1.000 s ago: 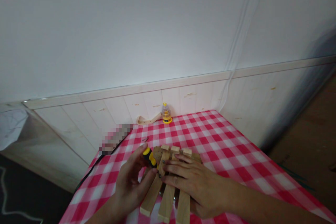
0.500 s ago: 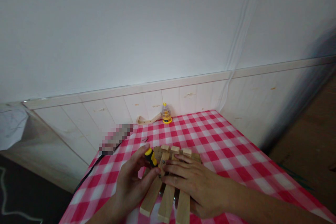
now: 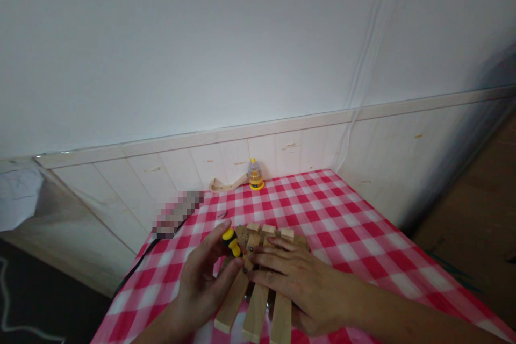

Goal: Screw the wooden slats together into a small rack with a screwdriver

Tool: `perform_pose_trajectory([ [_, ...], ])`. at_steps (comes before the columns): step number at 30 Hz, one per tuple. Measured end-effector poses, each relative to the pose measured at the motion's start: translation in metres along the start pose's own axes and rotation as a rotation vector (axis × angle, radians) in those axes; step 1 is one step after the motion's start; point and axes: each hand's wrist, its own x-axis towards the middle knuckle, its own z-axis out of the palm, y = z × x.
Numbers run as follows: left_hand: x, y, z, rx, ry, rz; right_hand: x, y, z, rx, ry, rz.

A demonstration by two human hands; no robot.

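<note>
Left hand (image 3: 203, 274) grips a screwdriver (image 3: 233, 243) at wooden slats (image 3: 256, 312), right hand (image 3: 298, 274) spread across them; apparent screw-turning calls for steady pressure.

Screwdriver handle (image 3: 231, 240): yellow and black, the two colours in turns
Wooden slats (image 3: 257, 314): pale tan, with soft grain
Tablecloth (image 3: 298, 196): a check pattern of red, pink and white
Small container (image 3: 255, 176): transparent above, yellow at the top and the base
Curved strip (image 3: 220, 188): pale cream
Cord (image 3: 139, 266): black
Upper wall (image 3: 201, 37): plain greyish white
Wall panels (image 3: 226, 158): whitish, with thin lines and small brownish marks
</note>
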Motion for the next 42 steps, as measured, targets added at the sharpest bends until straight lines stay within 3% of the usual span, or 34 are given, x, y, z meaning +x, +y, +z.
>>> perform_pose_trajectory([
  [5, 0.006, 0.011, 0.005, -0.056, 0.019, -0.027, -0.001, 0.001, 0.001, 0.015, 0.012, -0.002],
  [8, 0.011, 0.015, 0.01, -0.065, 0.128, -0.106, 0.0, -0.001, 0.0, 0.017, 0.005, 0.002],
  [16, 0.017, -0.001, 0.018, -0.131, 0.167, -0.281, 0.002, -0.003, -0.002, 0.012, 0.023, -0.01],
  [33, 0.018, 0.001, 0.019, -0.184, 0.075, -0.212, 0.003, -0.003, -0.003, 0.023, 0.027, -0.013],
  [42, 0.018, 0.005, 0.018, -0.082, 0.073, -0.187, 0.002, -0.001, 0.0, -0.004, 0.039, -0.024],
])
